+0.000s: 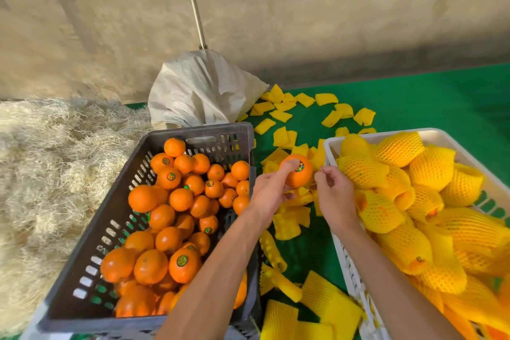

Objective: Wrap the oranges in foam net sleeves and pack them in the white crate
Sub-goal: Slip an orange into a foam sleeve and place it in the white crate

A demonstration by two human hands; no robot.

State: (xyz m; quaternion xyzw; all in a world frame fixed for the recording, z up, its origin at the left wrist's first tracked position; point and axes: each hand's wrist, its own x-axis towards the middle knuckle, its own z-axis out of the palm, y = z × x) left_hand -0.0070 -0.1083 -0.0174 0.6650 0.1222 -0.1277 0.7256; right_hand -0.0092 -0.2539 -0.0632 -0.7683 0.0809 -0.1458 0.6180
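My left hand (271,188) grips a bare orange (299,175) with a round sticker on top, held above the green mat between the two crates. My right hand (335,194) is just right of that orange with fingers curled, pinching the edge of a yellow foam net sleeve (317,171) beside it. The dark crate (110,229) at the left holds several unwrapped oranges (165,218). The white crate (339,257) at the right is filled with several oranges wrapped in yellow net sleeves (414,201).
Loose flat yellow sleeves (284,110) lie scattered over the green mat (414,96), with more stacked at the bottom (317,309). A white woven sack (198,88) stands behind the dark crate. Straw (55,163) covers the ground at the left. A concrete wall rises behind.
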